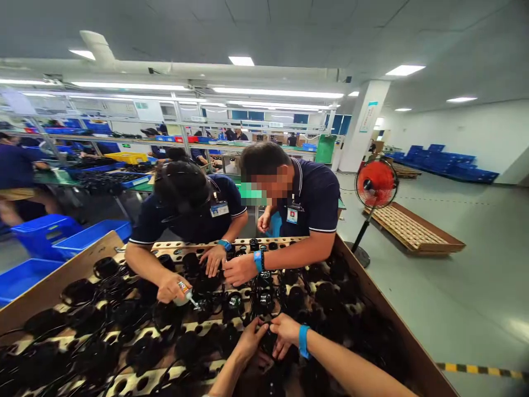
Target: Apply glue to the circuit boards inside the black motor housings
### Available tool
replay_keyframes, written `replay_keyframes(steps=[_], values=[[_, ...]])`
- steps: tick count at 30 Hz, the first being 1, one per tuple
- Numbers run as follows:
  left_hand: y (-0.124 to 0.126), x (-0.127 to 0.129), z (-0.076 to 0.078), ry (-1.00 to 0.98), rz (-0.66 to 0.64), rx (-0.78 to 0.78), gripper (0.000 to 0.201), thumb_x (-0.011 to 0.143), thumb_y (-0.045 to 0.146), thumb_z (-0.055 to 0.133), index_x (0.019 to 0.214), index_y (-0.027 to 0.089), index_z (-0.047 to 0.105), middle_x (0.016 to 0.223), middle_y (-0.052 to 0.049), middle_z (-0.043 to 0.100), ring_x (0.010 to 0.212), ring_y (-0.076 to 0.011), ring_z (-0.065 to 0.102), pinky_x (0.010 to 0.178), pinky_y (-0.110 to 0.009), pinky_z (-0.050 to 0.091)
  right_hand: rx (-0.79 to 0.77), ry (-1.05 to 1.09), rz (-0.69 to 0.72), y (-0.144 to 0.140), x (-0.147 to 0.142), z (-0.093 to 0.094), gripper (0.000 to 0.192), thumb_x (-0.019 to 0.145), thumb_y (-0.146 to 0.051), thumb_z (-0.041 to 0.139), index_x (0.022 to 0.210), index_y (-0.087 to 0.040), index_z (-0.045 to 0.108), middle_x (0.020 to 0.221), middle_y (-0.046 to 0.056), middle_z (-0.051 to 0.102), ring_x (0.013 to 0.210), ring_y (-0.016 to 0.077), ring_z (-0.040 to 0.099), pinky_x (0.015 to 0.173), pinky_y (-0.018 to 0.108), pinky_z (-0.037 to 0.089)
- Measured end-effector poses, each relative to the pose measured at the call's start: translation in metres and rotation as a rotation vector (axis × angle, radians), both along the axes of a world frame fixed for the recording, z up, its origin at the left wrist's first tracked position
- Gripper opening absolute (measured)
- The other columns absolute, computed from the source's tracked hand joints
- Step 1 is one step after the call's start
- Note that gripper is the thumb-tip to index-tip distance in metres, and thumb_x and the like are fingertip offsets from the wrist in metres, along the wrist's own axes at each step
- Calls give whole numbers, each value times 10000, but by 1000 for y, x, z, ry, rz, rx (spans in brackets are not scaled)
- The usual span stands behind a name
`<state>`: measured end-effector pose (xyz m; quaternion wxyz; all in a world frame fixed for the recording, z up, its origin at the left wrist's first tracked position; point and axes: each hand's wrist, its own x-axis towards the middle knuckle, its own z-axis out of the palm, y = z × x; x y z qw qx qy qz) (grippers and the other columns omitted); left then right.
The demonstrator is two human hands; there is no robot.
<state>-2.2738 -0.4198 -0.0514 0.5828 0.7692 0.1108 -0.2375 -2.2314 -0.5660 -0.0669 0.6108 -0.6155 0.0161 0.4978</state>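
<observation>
Low in the head view, my left hand (251,341) and my right hand (286,332), which wears a blue wristband (304,341), meet around a black round part (268,341). My fingers are closed on it from both sides and cover much of it; its exact kind does not show. Just beyond, dark units with shiny tops (265,299) sit in a pale board with holes (144,380). Across from me, a co-worker's hand (170,288) tips a small bottle (184,291) with a thin nozzle over one unit. Another co-worker's hand (240,270) reaches over the rows.
A wooden wall (380,298) bounds the crate of black units and cables. Two people lean over its far side. Blue bins (31,278) stand at left, a red fan (376,184) at right, with a low wooden tray (413,226) on the floor behind it.
</observation>
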Motion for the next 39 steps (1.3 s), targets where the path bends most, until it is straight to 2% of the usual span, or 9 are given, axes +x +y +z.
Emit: replay_keyframes(steps=[9, 13, 18, 20, 23, 26, 28, 33, 39], values=[[2, -4, 9, 203, 37, -137, 507, 715, 630, 580, 935, 228, 363, 704, 27, 585, 521, -232, 663, 579, -400, 531, -183, -35, -55, 5, -5, 11, 117, 922, -180, 387, 916, -119, 486, 550, -2, 556, 392, 169, 631, 373, 249, 529], [-3, -2, 10, 243, 119, -161, 327, 782, 463, 559, 929, 228, 385, 642, 60, 533, 448, -217, 624, 586, -434, 531, -236, -40, -32, 5, -4, 8, 119, 902, -197, 430, 910, -113, 514, 529, 10, 564, 405, 188, 641, 356, 241, 518], [-11, -3, 12, 234, 205, -62, 95, 846, 259, 434, 925, 211, 455, 613, 60, 487, 356, -172, 530, 582, -463, 524, -250, -59, -1, 3, -6, 8, 188, 892, -250, 450, 991, -119, 540, 570, 36, 602, 484, 207, 678, 368, 229, 520], [-12, -5, 13, 177, 182, -21, 130, 860, 255, 416, 954, 204, 490, 649, 33, 526, 426, -181, 564, 618, -457, 526, -243, -70, 18, 2, -8, 10, 223, 896, -266, 440, 1028, -119, 542, 601, 45, 618, 504, 199, 684, 372, 218, 516], [-12, -12, 16, 79, 189, 15, 167, 852, 309, 481, 953, 197, 553, 770, -17, 610, 689, -221, 642, 768, -434, 510, -221, -88, 52, -3, -11, 14, 290, 895, -316, 455, 1084, -117, 547, 557, 20, 585, 525, 202, 688, 376, 207, 508], [-12, -17, 16, 34, 241, 23, 167, 809, 332, 567, 887, 191, 606, 902, -33, 647, 949, -239, 606, 912, -394, 447, -179, -86, 85, -8, -11, 19, 377, 877, -385, 491, 1140, -119, 544, 524, -3, 550, 552, 207, 694, 412, 213, 518], [-12, -18, 16, 26, 267, 14, 178, 785, 331, 605, 873, 178, 627, 921, -30, 651, 988, -234, 581, 933, -377, 429, -157, -75, 98, -11, -9, 20, 418, 864, -403, 513, 1172, -121, 534, 526, -14, 538, 562, 204, 695, 442, 222, 527], [-10, -20, 10, 60, 304, -94, 289, 776, 360, 643, 970, 147, 640, 780, -19, 630, 829, -205, 602, 837, -384, 486, -132, -43, 110, -14, -7, 14, 455, 807, -424, 594, 1161, -141, 557, 607, 6, 576, 598, 187, 700, 513, 229, 532], [-7, -21, -8, 87, 286, -332, 407, 789, 386, 636, 1100, 125, 610, 679, 0, 581, 599, -162, 588, 732, -439, 534, -94, -7, 107, -15, -5, 8, 473, 784, -342, 614, 1181, -102, 523, 713, 66, 640, 656, 220, 712, 582, 285, 551]])
